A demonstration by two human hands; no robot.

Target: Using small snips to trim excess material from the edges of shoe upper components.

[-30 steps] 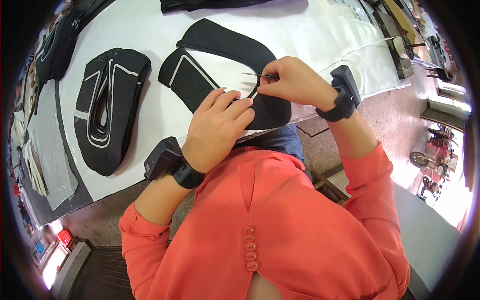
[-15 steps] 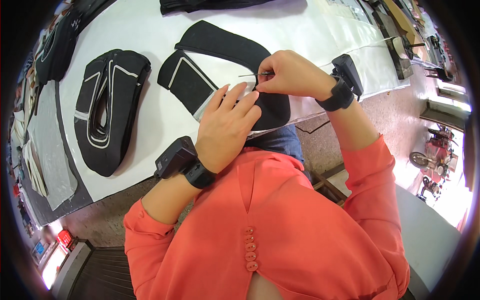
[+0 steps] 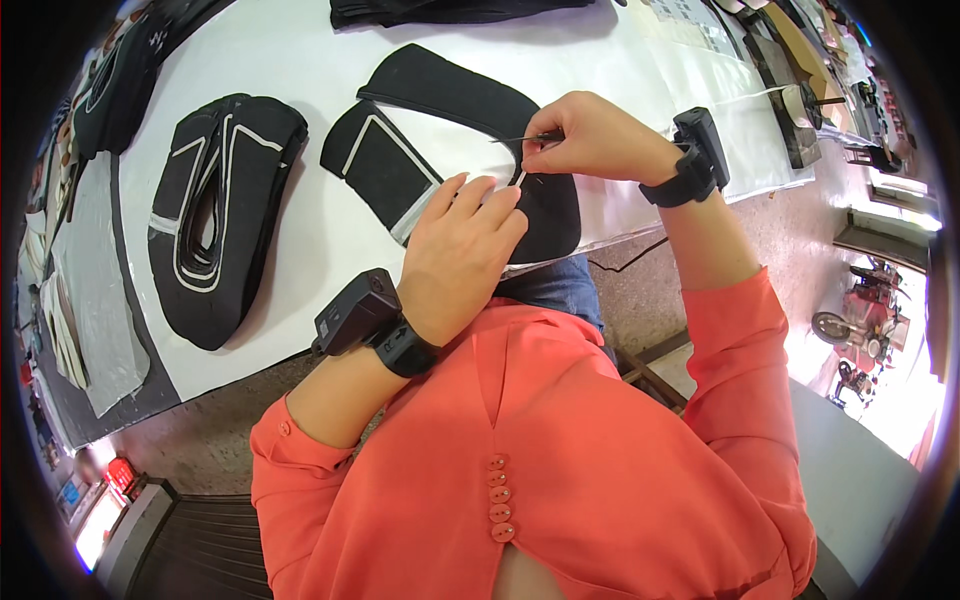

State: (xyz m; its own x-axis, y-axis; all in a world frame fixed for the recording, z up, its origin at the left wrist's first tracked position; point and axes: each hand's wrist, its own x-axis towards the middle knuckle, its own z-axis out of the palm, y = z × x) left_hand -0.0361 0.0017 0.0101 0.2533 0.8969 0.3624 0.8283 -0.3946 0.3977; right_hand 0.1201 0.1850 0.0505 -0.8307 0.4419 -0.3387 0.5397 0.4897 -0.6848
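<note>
A curved black fabric panel (image 3: 445, 92) with a white-lined end section lies on the white table covering in front of me. My left hand (image 3: 465, 245) rests flat on its near part, fingers stretched out. Just right of those fingertips, my right hand (image 3: 605, 140) is closed around a thin pointed metal tool (image 3: 545, 137), whose tip points left over the panel's inner edge; its exact kind is unclear. A short white strip (image 3: 521, 178) runs from the right fingertips down to the left fingertips. Part of the panel is hidden under my hands.
Left of the panel stands a stack of similar black pieces (image 3: 225, 305) with white lines. More dark fabric (image 3: 450, 12) lies at the far edge. A dark bar-shaped block (image 3: 785, 110) with a white spool (image 3: 797, 103) sits at the right end of the table.
My right hand has risen slightly up and away from the left fingertips, with the tool tilted and the white strip now showing between the hands. My left hand has barely shifted.
</note>
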